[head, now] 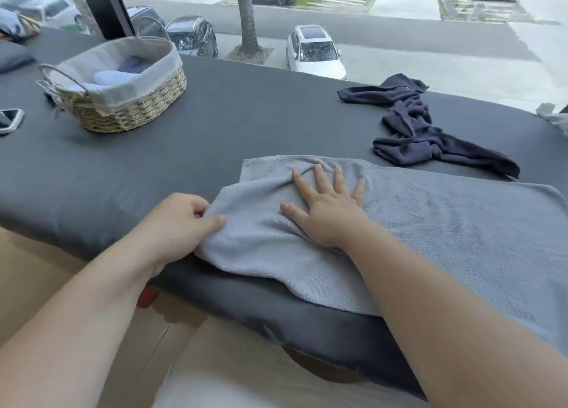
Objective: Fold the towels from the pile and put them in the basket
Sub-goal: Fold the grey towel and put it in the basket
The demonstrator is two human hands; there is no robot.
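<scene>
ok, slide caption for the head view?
Left hand pinches a corner of the light grey microfibre towel, right hand presses it flat; crumpled navy towel and lined wicker basket sit beyond.

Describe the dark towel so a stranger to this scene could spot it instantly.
Start at the dark grey padded surface. On its far right, beyond the light grey towel, lies the navy towel. It alone is crumpled and untouched.
</scene>
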